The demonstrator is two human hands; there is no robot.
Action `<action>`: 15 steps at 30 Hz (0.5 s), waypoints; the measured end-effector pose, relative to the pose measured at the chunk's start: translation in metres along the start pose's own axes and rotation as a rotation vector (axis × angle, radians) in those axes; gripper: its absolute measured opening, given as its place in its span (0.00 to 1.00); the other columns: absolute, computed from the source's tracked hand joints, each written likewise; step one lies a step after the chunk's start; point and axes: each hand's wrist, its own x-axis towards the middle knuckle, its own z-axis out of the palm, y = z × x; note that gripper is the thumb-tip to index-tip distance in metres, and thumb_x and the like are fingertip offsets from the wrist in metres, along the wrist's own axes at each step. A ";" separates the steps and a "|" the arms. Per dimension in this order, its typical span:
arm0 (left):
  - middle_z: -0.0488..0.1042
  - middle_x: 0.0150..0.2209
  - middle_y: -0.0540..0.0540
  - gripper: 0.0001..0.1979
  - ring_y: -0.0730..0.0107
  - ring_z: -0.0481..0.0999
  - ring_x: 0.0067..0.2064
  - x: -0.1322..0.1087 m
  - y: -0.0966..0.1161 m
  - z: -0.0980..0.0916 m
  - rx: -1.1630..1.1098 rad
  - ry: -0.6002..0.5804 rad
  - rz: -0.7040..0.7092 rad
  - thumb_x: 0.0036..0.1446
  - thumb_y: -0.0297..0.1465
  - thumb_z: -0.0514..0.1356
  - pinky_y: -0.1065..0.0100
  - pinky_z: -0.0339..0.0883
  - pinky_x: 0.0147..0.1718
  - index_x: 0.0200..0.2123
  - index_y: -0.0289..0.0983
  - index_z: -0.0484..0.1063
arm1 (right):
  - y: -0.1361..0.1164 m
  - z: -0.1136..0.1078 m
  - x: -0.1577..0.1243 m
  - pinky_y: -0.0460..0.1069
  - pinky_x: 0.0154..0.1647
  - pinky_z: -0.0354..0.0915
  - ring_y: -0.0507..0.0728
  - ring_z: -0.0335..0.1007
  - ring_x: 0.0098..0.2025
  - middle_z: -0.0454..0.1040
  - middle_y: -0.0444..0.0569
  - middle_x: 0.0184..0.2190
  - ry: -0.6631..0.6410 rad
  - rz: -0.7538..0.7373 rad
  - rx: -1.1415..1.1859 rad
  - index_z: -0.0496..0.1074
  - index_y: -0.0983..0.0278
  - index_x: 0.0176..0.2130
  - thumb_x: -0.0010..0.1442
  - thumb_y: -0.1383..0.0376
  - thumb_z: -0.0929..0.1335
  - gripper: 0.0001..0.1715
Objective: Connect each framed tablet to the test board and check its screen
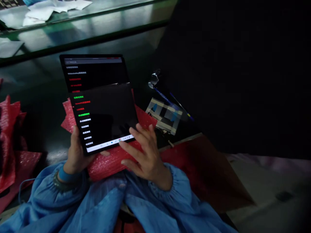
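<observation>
A tablet (109,106) with a lit dark screen is tilted up in front of me. Lines of red, green and white text run down its left side, and a white icon bar crosses the bottom. My left hand (77,150) grips its lower left corner, thumb on the edge and fingers behind. Over the lower right corner, my right hand (145,153) has its fingers spread, with fingertips at or just above the screen; contact is hard to tell. Red bubble wrap (109,165) lies beneath the tablet.
More red bubble wrap (12,139) is heaped at the left. A taped panel (165,115), a blue pen-like stick (182,106) and a small shiny round object (155,77) lie to the right. A large black surface (238,71) fills the right side. White sheets (43,13) lie at the back.
</observation>
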 end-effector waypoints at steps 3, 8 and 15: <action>0.84 0.37 0.47 0.26 0.59 0.83 0.32 0.000 -0.001 -0.001 0.018 -0.015 0.015 0.52 0.52 0.66 0.70 0.75 0.16 0.47 0.40 0.77 | -0.005 0.005 0.010 0.66 0.73 0.49 0.61 0.57 0.70 0.71 0.53 0.60 -0.017 -0.019 -0.048 0.72 0.58 0.57 0.72 0.53 0.59 0.23; 0.83 0.33 0.49 0.26 0.56 0.82 0.27 0.000 0.000 0.001 0.047 0.001 0.047 0.50 0.54 0.67 0.63 0.76 0.13 0.44 0.43 0.78 | 0.035 -0.008 0.014 0.64 0.69 0.57 0.62 0.60 0.69 0.69 0.58 0.62 0.115 0.315 -0.123 0.73 0.63 0.56 0.73 0.59 0.56 0.24; 0.84 0.33 0.54 0.25 0.61 0.80 0.22 0.001 0.004 0.004 0.069 0.051 0.001 0.43 0.52 0.72 0.65 0.75 0.11 0.42 0.48 0.79 | 0.081 -0.005 0.001 0.75 0.68 0.51 0.72 0.52 0.72 0.65 0.57 0.65 -0.241 0.624 -0.274 0.76 0.60 0.56 0.72 0.52 0.58 0.26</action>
